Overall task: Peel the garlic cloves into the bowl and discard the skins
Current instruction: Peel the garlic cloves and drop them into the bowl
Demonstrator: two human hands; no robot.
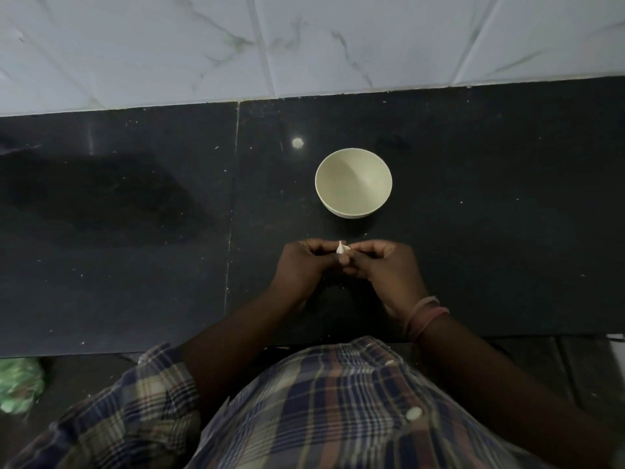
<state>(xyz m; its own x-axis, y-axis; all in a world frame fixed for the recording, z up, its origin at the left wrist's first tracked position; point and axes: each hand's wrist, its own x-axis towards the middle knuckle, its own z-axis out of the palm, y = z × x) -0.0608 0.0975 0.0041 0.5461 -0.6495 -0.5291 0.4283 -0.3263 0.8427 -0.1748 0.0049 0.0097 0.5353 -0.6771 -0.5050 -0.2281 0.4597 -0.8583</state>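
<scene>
Garlic clove (340, 247) pinched between the fingertips of left hand (304, 265) and right hand (385, 265), both curled tight around it at centre frame, just below the pale bowl (353, 182) on the dark counter (135, 231). Bowl apparently empty, so peeling likely at an early stage. Risk from here: clove small and grip narrow, so liable to slip and roll off the counter edge; loose skin liable to drift into the bowl.

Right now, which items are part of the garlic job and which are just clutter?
In the job:
garlic clove, pinched between left hand and right hand
bowl, apparently empty

Lying about:
green bag, below the counter edge
pale round spot on the black counter
</scene>
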